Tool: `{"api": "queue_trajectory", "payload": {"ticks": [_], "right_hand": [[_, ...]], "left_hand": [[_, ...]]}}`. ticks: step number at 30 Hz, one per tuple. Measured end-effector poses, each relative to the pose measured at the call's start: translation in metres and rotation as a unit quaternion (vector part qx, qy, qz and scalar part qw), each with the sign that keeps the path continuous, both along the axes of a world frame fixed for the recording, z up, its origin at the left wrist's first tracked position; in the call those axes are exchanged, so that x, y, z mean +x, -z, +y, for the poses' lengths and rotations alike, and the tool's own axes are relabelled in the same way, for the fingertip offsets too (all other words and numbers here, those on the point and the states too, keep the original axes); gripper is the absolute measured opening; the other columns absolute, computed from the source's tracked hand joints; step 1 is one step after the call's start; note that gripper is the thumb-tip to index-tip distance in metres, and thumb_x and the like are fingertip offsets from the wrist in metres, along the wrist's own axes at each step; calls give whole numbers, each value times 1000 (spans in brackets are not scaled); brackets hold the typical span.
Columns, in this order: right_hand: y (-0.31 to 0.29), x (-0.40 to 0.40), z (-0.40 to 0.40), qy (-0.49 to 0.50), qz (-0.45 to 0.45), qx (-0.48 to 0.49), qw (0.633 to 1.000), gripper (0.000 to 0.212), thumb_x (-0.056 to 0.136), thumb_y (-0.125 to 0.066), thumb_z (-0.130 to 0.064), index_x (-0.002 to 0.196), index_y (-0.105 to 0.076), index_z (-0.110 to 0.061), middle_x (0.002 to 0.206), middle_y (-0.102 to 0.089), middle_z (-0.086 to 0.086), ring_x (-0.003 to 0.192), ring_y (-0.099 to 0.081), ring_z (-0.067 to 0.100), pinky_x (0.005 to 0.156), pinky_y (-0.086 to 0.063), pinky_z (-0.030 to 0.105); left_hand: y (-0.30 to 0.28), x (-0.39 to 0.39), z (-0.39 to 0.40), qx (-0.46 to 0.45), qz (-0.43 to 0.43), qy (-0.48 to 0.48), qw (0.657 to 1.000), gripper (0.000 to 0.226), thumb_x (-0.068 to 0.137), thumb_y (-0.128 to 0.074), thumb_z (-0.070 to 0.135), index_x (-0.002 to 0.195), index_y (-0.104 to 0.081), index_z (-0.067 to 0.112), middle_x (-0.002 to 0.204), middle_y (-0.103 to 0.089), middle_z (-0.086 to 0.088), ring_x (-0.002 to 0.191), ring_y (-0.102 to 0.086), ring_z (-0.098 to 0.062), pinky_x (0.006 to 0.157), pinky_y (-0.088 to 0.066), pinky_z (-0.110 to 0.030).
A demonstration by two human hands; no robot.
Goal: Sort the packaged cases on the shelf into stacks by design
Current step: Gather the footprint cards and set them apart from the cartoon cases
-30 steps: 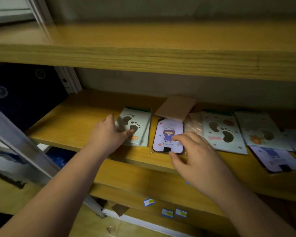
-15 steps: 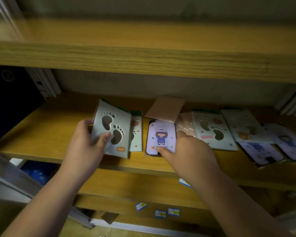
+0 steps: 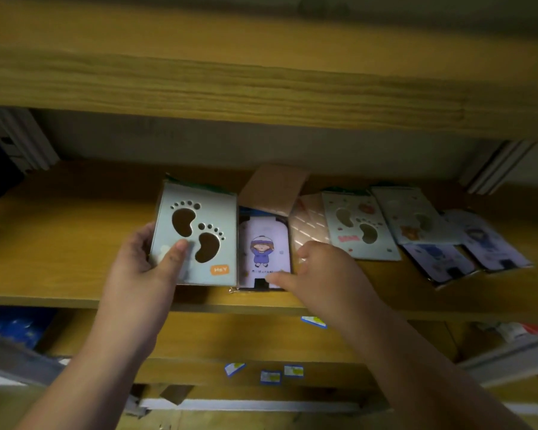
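Now we have the pale grey cardboard package with two footprint-shaped cut-outs and an orange label (image 3: 196, 235) lifted and tilted upright in our left hand (image 3: 143, 265), the grip clamped on its left edge with the thumb pressed flat on the front and the fingers behind. Just right of that grip lies the lilac package printed with a small cartoon figure in a purple coat (image 3: 264, 251), flat on the wooden shelf (image 3: 59, 237); our right hand (image 3: 323, 274) rests on its lower right corner, fingers curled loosely and the forefinger tip pressing the bottom edge, more a pinning touch than a hold.

To do this step well, we should probably keep the footprint package square and carry it clear over the lilac one, towards the matching footprint package with small coloured prints (image 3: 359, 229), which lies well to the right of both grips. Our right hand would do best to steady the lilac package so nothing slides. Both forearms reach up and forward from below, wrists slightly bent back.
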State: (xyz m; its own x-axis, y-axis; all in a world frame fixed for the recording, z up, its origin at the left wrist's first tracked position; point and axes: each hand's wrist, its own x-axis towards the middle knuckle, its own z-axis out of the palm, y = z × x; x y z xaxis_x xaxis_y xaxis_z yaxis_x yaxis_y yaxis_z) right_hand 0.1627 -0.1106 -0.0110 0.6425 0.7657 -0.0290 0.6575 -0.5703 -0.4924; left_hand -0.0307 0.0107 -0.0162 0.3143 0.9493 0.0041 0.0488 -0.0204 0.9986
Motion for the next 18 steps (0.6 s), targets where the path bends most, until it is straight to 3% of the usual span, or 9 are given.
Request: {"api": "queue_trajectory", "payload": {"ticks": [4, 8, 11, 14, 18], "right_hand": [[-8, -18, 4, -20, -148, -23, 989, 68, 77, -47, -84, 86, -53, -17, 67, -52, -3, 59, -49, 11, 45, -29, 27], [-16, -25, 16, -62, -160, -105, 980, 79, 66, -57, -88, 94, -54, -13, 72, -53, -1, 62, -51, 15, 48, -37, 28], [-16, -20, 18, -71, -142, -119, 980, 78, 66, -65, -83, 103, -55, -14, 86, -59, 2, 77, -58, 19, 62, -50, 31], [-9, -15, 14, -72, -77, -89, 990, 75, 62, -72, -78, 107, -62, -19, 95, -64, -1, 86, -61, 19, 71, -54, 32], [0, -8, 0, -44, 43, -41, 997, 62, 62, -81, -62, 107, -60, -25, 93, -65, -9, 82, -60, 10, 58, -46, 25]], "left_hand": [[0, 4, -3, -1, -26, -6, 1000, 39, 93, -66, 24, 130, -57, 30, 106, -73, 15, 92, -72, -1, 66, -57, -18], [-4, 2, -6, -11, -38, -16, 999, 41, 93, -65, 21, 133, -56, 29, 110, -72, 11, 93, -72, -3, 70, -58, -23], [-6, -3, -10, -15, -43, -29, 999, 41, 93, -65, 20, 132, -56, 29, 109, -73, 11, 93, -73, -5, 75, -57, -30], [-5, -9, -10, -6, -28, -37, 999, 38, 94, -64, 20, 128, -56, 32, 98, -73, 23, 85, -71, 4, 61, -57, -17], [-8, -14, -12, 0, -18, -26, 1000, 36, 95, -64, 20, 126, -53, 34, 88, -69, 38, 79, -67, 14, 50, -50, -6]]}}
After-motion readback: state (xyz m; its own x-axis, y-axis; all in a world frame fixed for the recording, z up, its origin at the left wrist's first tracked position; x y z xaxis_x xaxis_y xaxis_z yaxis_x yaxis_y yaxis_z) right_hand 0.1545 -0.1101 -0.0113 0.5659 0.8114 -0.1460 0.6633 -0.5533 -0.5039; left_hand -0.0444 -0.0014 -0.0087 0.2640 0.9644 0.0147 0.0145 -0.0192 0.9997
